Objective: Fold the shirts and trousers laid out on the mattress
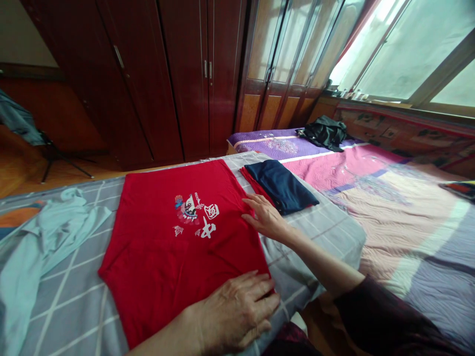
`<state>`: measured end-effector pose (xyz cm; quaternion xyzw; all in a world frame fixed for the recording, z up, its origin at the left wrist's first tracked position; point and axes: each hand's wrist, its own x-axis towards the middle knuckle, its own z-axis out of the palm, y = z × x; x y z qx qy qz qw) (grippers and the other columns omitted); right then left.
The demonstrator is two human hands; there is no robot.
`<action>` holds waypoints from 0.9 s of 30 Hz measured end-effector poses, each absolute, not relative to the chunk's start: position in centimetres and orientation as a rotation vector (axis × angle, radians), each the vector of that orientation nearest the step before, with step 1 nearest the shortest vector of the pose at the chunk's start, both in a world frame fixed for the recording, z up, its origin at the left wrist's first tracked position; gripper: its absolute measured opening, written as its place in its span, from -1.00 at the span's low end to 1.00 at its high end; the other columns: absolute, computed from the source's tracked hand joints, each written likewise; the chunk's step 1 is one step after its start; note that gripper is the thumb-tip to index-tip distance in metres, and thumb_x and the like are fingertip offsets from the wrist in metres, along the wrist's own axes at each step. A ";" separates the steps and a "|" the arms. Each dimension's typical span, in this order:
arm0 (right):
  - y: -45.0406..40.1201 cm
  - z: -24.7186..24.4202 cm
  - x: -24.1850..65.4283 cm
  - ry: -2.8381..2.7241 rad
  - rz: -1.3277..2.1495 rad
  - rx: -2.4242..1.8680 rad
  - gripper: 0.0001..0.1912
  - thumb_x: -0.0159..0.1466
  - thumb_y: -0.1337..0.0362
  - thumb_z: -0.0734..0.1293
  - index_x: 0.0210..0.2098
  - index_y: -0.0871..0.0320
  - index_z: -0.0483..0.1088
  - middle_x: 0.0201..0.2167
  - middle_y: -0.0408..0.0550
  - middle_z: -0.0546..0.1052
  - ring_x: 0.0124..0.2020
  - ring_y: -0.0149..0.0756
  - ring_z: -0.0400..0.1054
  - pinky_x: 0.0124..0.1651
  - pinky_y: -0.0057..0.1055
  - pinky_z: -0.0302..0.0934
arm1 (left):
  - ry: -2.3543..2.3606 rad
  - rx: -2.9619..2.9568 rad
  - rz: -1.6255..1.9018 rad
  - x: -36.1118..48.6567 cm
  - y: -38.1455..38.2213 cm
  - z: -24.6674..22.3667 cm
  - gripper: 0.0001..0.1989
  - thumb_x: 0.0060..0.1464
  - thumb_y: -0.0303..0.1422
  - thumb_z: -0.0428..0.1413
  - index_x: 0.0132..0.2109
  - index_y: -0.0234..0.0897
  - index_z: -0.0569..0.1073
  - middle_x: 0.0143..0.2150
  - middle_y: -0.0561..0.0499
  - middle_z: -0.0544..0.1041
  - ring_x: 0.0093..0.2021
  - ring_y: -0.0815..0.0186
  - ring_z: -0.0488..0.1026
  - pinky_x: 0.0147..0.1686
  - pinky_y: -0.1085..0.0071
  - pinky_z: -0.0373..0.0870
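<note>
A red shirt (156, 217) lies spread out on the grey checked cover, with a coloured picture and white characters printed on it. My left hand (237, 306) rests on its near right part, fingers stretched toward the edge. Farther along that same edge, my right hand (269, 216) touches the cloth with its fingers apart. Just beyond my right hand sits a folded dark blue garment (280, 185), with folded red cloth (256, 183) showing beneath it.
The grey checked cover (297, 262) lies under the clothes. At the left is a crumpled pale blue garment (55, 232). A bed with a patchwork quilt (386, 217) stands to the right, a black garment (322, 132) on it. Dark red wardrobes (189, 99) line the back.
</note>
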<state>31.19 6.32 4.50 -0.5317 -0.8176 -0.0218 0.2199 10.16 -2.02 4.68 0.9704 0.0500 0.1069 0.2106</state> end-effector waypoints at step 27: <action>6.9 3.7 28.8 -2.570 0.133 -1.532 -0.47 0.35 0.09 0.13 0.26 0.15 0.14 0.30 0.11 0.10 0.31 0.00 -0.08 0.26 0.06 -0.10 | 0.749 2.875 0.336 9.7 -0.7 2.2 -0.44 0.19 -0.07 -0.03 0.28 -0.14 0.18 0.30 -0.22 0.17 0.33 0.00 -0.02 0.23 -0.08 0.05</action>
